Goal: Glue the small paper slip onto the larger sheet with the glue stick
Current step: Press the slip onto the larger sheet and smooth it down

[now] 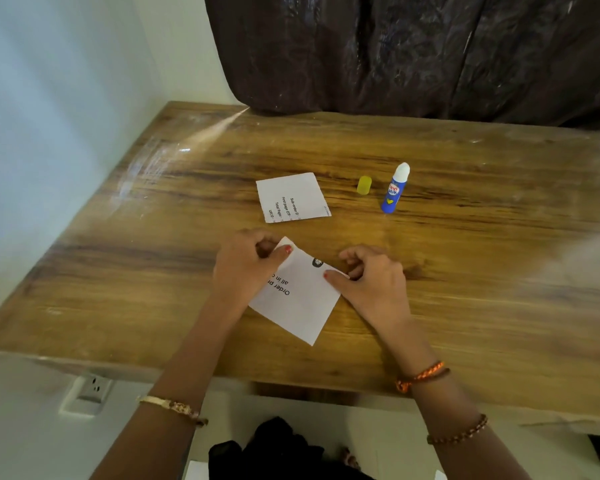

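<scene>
We hold the printed paper sheet [297, 299] flat on the wooden bench [465, 271], our left hand [246, 268] pinching its far left corner and our right hand [371, 275] pinching its right corner, thumbs on top. Beyond it lies the other paper slip [291, 197], apart from the sheet. To the slip's right stand the yellow cap [364, 185] and the uncapped blue glue stick [395, 190], near each other.

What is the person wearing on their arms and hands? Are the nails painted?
Both forearms are bare, with no sleeves showing. The left hand has a gold bangle on its wrist. The right hand has an orange braided thread band on the wrist and a brown bead bracelet further up the arm. The thumbnails that show are painted red. No rings are visible.
</scene>
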